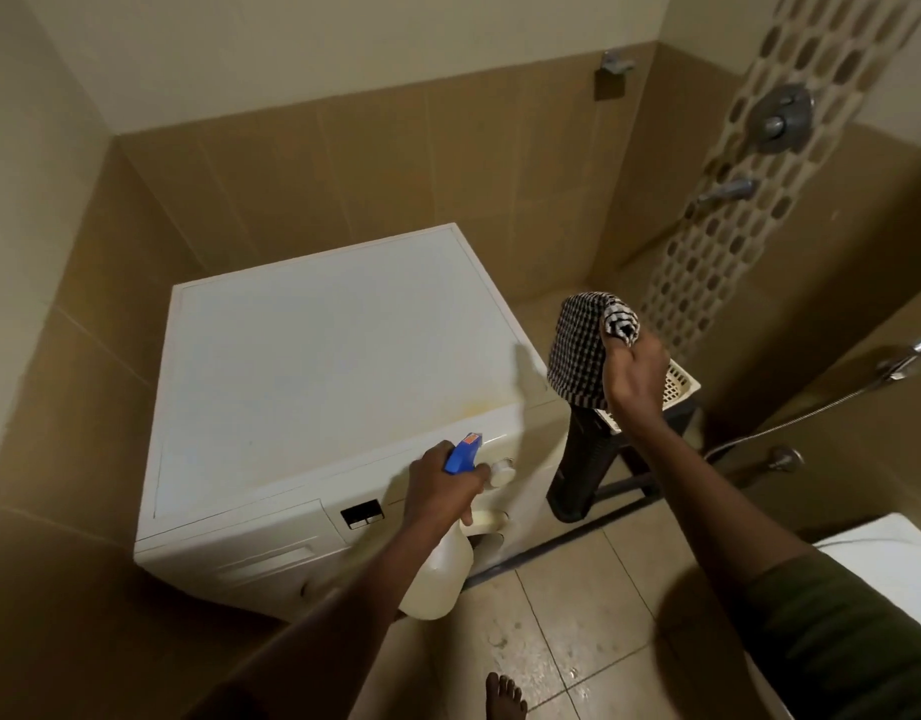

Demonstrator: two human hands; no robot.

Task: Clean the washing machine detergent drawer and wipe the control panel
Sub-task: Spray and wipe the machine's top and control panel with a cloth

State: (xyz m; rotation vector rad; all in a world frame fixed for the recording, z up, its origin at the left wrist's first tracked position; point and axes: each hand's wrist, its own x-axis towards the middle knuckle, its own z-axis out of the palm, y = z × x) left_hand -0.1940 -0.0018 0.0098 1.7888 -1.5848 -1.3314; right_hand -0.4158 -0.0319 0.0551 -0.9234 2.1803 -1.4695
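White washing machine [318, 356], both hands full.
My left hand [440, 485] grips the spray bottle [440, 569] at the control panel [365, 514]; my right hand [632, 371] clutches the checked cloth [578, 350], raised right of it.

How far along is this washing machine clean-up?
Nothing looks finished yet. The left hand grips a spray bottle at the control panel; the right hand holds a checked cloth raised. The detergent drawer is shut, so wiping and drawer remain.
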